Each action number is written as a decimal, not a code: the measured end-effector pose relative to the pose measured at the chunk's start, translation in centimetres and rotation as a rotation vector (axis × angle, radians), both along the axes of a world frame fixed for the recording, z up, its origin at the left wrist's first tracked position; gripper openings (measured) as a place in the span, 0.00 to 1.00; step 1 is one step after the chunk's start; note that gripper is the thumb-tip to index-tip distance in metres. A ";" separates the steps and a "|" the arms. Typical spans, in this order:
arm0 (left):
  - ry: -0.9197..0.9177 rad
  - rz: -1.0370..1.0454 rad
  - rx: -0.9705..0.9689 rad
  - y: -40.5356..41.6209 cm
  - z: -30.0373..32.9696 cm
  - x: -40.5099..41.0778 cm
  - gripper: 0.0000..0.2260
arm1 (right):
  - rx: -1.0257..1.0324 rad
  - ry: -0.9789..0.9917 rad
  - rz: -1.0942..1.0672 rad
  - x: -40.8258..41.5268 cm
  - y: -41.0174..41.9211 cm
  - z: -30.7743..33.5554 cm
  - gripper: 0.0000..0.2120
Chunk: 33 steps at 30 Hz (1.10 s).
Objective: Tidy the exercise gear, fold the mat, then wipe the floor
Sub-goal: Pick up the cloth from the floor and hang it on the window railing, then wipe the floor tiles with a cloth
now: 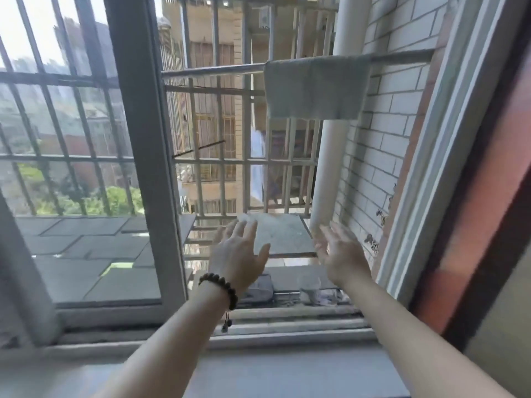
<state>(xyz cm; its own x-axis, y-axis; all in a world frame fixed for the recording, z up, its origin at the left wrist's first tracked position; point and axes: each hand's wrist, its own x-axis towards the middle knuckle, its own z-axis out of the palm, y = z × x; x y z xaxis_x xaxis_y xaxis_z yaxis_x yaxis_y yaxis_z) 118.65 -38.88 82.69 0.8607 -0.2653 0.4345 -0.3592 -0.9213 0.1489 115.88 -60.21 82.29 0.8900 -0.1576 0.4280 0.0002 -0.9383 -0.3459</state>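
Head view: both hands' fingers [244,228] spread, holding nothing, well below the hanging cloth [314,87].

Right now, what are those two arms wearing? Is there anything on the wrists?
Both forearms are bare, with no sleeves in view. The left hand has a bracelet of dark round beads around its wrist, with a short cord and two small beads dangling below it. The right hand wears nothing: no ring, watch or glove that the picture shows.
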 end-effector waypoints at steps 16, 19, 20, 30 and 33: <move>0.289 0.577 -0.089 4.3 -16.8 -29.6 0.31 | -0.080 0.230 0.453 -18.6 6.0 -16.3 0.26; 0.326 0.756 -0.122 6.6 -18.3 -35.9 0.32 | -0.106 0.242 0.586 -22.1 9.6 -17.8 0.26; 0.328 0.819 -0.141 7.5 -18.8 -38.0 0.33 | -0.112 0.252 0.635 -23.3 11.0 -18.3 0.25; 0.380 1.425 -0.355 14.9 -21.4 -61.8 0.32 | -0.173 0.309 1.190 -39.2 27.0 -21.8 0.23; 0.378 1.612 -0.394 16.2 -22.0 -69.9 0.29 | -0.187 0.328 1.351 -45.1 31.4 -22.5 0.22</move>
